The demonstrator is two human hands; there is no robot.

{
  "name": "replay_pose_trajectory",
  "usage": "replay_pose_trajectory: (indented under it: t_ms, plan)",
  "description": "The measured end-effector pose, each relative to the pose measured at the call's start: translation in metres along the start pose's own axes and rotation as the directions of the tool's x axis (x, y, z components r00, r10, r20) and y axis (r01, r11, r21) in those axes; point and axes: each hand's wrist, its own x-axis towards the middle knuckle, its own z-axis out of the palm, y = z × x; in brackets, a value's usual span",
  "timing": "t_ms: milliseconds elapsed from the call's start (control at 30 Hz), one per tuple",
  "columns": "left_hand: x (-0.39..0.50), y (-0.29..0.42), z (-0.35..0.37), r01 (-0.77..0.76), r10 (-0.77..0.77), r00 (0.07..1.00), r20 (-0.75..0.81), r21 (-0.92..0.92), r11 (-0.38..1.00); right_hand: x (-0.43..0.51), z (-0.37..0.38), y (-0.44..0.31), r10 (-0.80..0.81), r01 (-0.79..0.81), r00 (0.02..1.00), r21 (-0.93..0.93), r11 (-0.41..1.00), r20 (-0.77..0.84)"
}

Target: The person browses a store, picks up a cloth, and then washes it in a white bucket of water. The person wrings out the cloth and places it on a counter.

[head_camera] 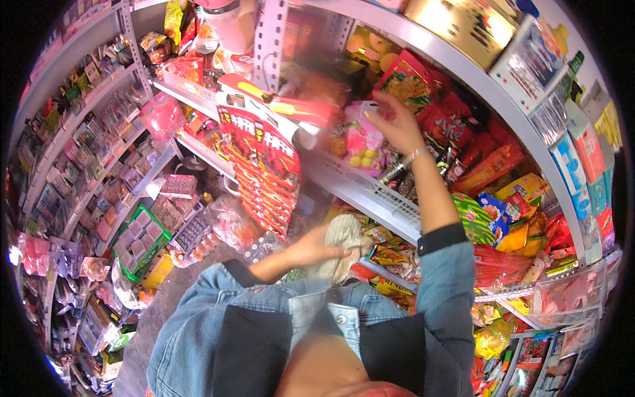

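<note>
My left hand [317, 250] grips a crumpled greyish cloth [342, 235] low in front of my body, beside the shelf's edge. Up on the shelf, my right hand [399, 121] has its thumb and fingers at the top edge of a pink plastic packet [364, 134]. Yellow round pieces show in the lower part of this packet, which stands near the shelf's front rail [367, 186]. Just behind the hand leans a red snack bag [407, 87]. Small wrapped sweets [397, 171] lie below my right wrist.
A strip of red snack packets [263, 168] hangs from the shelf left of my hands. A perforated metal post [269, 44] rises behind it. A green basket [140, 243] stands at the left. Boxes [459, 27] sit on the top shelf, and colourful snack bags [521, 238] crowd the right side.
</note>
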Motion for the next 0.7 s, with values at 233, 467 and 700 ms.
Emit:
replay_pose_trajectory:
  t_ms: [233,467,700]
  plan:
    - [-0.061,0.003,-0.056,-0.042,0.038,0.991,-0.125,-0.029,0.999,0.141,0.05,0.012,0.032,0.055,0.992,-0.64,0.767,0.123]
    - [-0.104,0.015,-0.094,-0.166,0.067,0.932,-0.357,-0.253,0.953,0.118,0.057,0.009,-0.196,0.091,0.974,-0.604,0.792,-0.111]
    - [-0.134,0.007,-0.098,-0.325,-0.102,0.766,-0.634,-0.52,0.79,-0.098,0.093,-0.073,-0.377,-0.254,0.796,0.826,0.503,0.474]
